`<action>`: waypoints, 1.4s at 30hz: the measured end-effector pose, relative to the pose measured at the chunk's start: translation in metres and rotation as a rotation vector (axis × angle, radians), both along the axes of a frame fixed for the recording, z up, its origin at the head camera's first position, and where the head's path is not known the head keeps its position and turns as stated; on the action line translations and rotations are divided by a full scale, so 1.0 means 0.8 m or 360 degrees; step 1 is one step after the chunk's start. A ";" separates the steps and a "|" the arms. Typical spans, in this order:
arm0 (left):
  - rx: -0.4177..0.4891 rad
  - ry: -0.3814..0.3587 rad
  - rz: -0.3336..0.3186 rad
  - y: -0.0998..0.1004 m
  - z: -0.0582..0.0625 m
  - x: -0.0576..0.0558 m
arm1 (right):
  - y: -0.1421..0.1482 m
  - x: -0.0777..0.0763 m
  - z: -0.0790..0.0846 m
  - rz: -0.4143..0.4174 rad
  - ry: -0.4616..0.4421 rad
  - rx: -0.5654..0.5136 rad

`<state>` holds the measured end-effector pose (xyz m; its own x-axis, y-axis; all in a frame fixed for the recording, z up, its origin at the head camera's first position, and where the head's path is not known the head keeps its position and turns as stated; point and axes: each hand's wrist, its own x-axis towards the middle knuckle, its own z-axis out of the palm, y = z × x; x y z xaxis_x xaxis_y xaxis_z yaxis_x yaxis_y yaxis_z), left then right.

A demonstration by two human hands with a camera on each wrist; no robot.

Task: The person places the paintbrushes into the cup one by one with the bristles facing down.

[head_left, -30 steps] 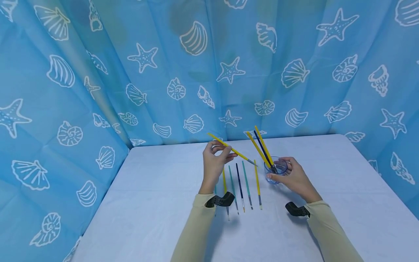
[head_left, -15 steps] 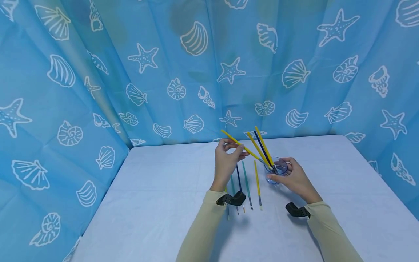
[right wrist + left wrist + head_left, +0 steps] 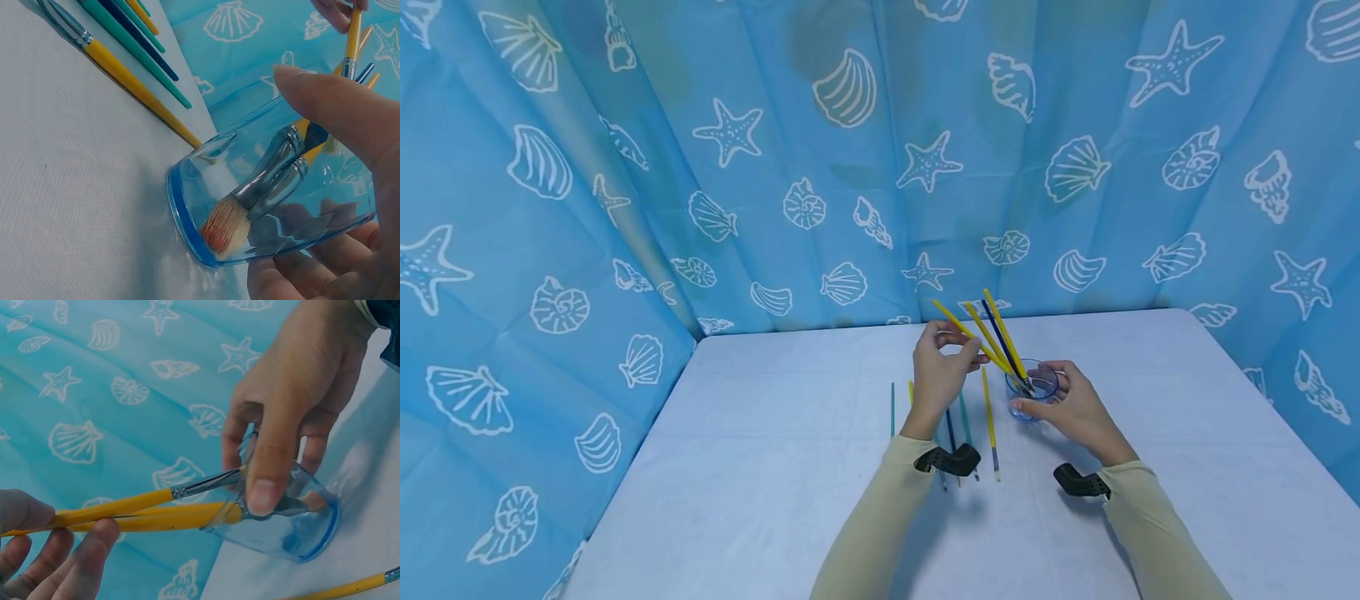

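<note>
My left hand (image 3: 942, 379) pinches a yellow paintbrush (image 3: 951, 316) between thumb and fingers, its bristle end tilted down to the right. In the left wrist view its metal ferrule (image 3: 209, 484) reaches the cup's rim; the right thumb hides the tip. My right hand (image 3: 1081, 414) grips a clear, blue-tinted cup (image 3: 215, 181), thumb on the near side and fingers around the far side. Inside the cup lean two yellow paintbrushes (image 3: 1010, 333) and a dark blue paintbrush (image 3: 997, 327), bristles down. The right wrist view shows wide pale bristles (image 3: 226, 228) near the bottom.
Several paintbrushes lie in a row on the white-covered table (image 3: 760, 467), partly under the left arm: a yellow brush (image 3: 990, 425) nearest the cup, a teal brush (image 3: 892, 408) at the far left. A blue shell-patterned curtain (image 3: 880, 167) hangs behind the table.
My left hand has moved right with the yellow paintbrush, bringing its bristle end from beside the cup to the cup's rim. The right hand and the cup have stayed in place.
</note>
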<state>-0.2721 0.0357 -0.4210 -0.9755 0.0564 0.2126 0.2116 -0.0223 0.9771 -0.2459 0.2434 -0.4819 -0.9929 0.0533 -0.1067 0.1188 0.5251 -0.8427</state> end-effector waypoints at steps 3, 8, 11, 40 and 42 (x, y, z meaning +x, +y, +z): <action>-0.0021 0.0001 -0.0005 0.004 -0.002 0.001 | 0.000 0.000 0.000 0.0009 0.0001 -0.0002; -0.0093 0.0041 -0.0010 0.010 -0.006 0.003 | 0.002 0.001 0.001 0.0027 0.0017 -0.0003; -0.0132 0.0051 -0.0007 0.013 -0.007 0.004 | 0.003 0.002 0.002 0.0036 0.0022 -0.0007; -0.0213 0.0015 -0.0071 0.020 -0.016 0.007 | 0.002 0.002 0.000 0.0021 0.0003 -0.0004; -0.0213 0.0019 -0.0067 0.018 -0.016 0.008 | 0.001 0.002 0.001 0.0025 0.0001 -0.0005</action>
